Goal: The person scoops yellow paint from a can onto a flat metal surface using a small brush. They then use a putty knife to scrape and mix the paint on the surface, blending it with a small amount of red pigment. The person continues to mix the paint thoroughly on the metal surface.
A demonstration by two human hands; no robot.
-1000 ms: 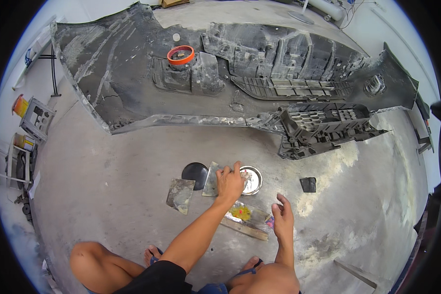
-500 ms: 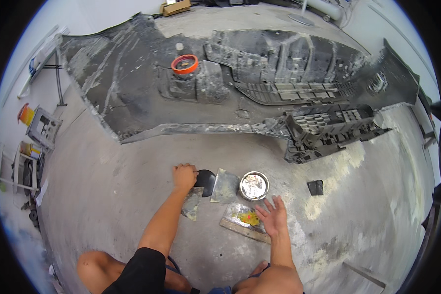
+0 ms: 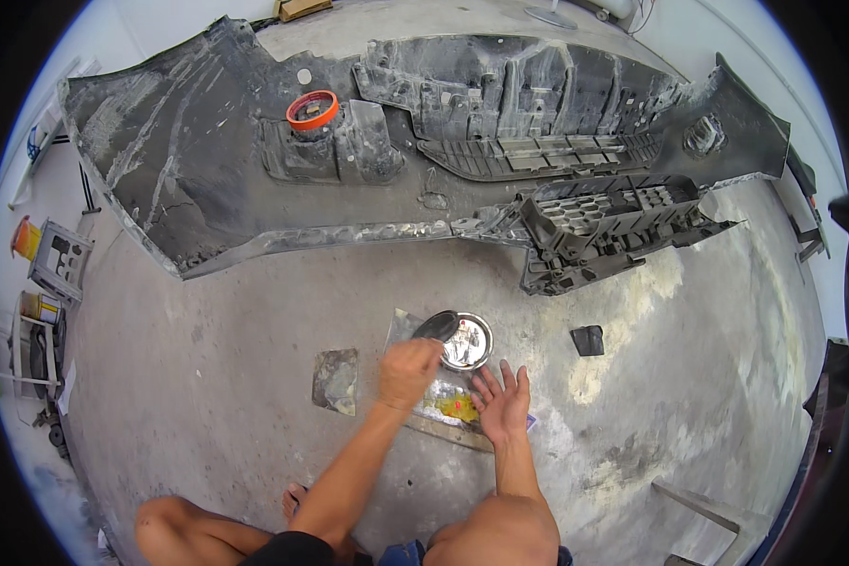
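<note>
My left hand (image 3: 409, 374) grips a round black lid (image 3: 434, 326), tilted over the left part of a silver tin (image 3: 470, 341); whether they touch I cannot tell. Under and left of the tin lies a flat square plate (image 3: 398, 325). My right hand (image 3: 506, 403) is palm up with fingers spread, holding nothing, just below the tin and beside a board (image 3: 455, 436) with yellow putty and a red dab (image 3: 459, 407) on it. A loose scuffed plate (image 3: 335, 379) lies to the left.
A large dark bumper shell (image 3: 217, 160) spans the back, bearing an orange ring (image 3: 312, 111) and a slotted part (image 3: 613, 217). A small black piece (image 3: 587, 341) lies at right. Stands with cans (image 3: 38, 335) are at left, a metal bar (image 3: 703, 514) lower right.
My left hand went left from the tin to the black disc, then came back right with it lifted in its fingers. My right hand turned palm up with fingers spread.
</note>
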